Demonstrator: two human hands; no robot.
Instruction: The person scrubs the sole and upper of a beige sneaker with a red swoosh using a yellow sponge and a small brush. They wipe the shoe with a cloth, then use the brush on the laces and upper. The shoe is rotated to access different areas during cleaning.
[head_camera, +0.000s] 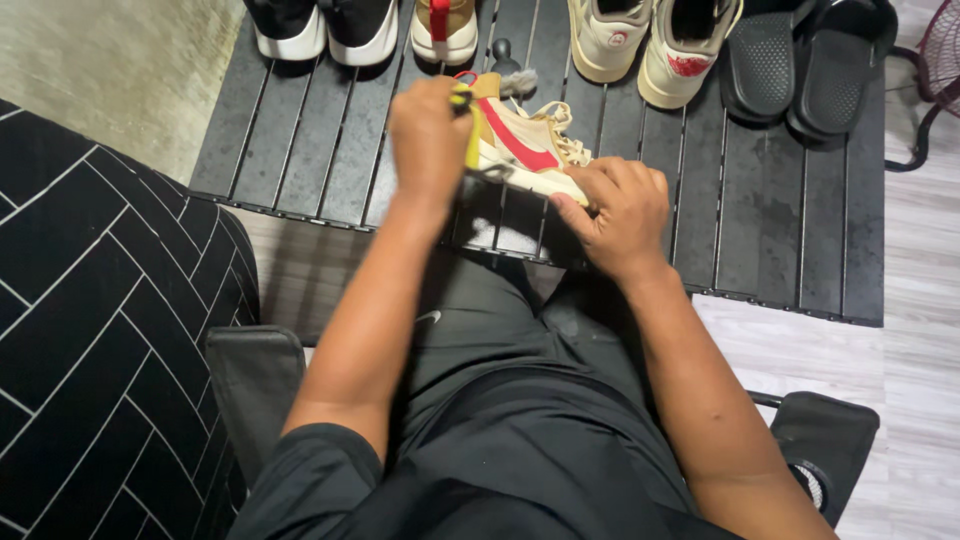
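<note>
1. Cleaning of one shoe is the work in hand, as I read it from here: a cream sneaker with a red stripe (525, 150) lies on its side on the near half of the black slatted bench (780, 220), toe end toward the right.
2. My left hand (428, 140) is clenched around a yellow-handled brush (470, 125), held upright at the heel end of the sneaker; the bristle end is hidden behind the hand and shoe, so I cannot tell whether it is touching.
3. My right hand (615, 215) is grasping the toe end of the sneaker, fingers curled over the sole edge, pinning it against the bench.
4. Progress, judged only by how things lie: the shoe is positioned and steadied and the brush is at it. I cannot see foam, wet patches or a clear line between clean and dirty on the upper, so I cannot say how much is done. The sole side faces away from me.
5. A dark round-headed brush with pale bristles (512, 75) lies on the bench just beyond the sneaker, untouched.
6. Along the far edge stand other shoes: a black-and-white pair (325, 30) at left, a tan shoe with a red strap (445, 30), a cream pair (655, 45), and black slides (805, 65) at right. None of them is in hand.
</note>
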